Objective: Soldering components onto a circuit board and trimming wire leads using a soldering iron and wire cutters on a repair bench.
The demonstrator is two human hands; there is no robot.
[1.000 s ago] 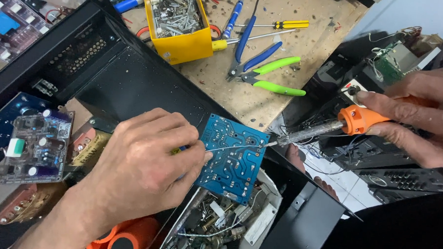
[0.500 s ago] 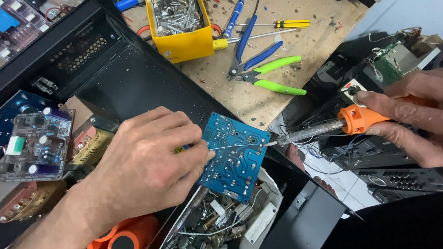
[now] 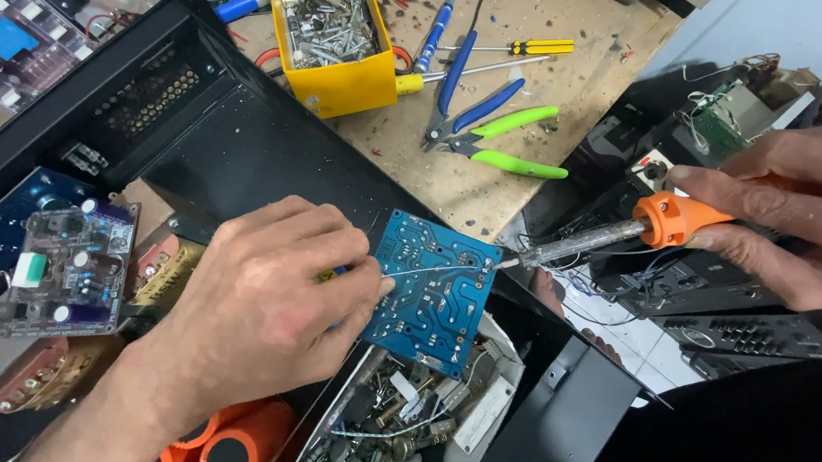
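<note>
My left hand [image 3: 263, 299] pinches a thin strand of solder wire [image 3: 432, 269] and rests against the left edge of a blue circuit board [image 3: 436, 291], solder side up and tilted. The wire runs right across the board to the tip of a soldering iron [image 3: 602, 236]. My right hand [image 3: 776, 212] grips the iron by its orange handle, and the metal tip touches the board's upper right edge. The board stands over an open black metal chassis [image 3: 250, 152].
A yellow bin of screws and parts [image 3: 331, 37] stands on the wooden bench with blue-handled pliers [image 3: 457, 73], green-handled cutters [image 3: 505, 143] and a yellow screwdriver [image 3: 527, 46]. Another circuit board with capacitors [image 3: 68, 269] lies at left. Loose components fill a white tray [image 3: 414, 418] below. Black electronic units sit at right.
The iron tip and the solder wire stay on the board's upper right edge. Both hands have barely moved.
</note>
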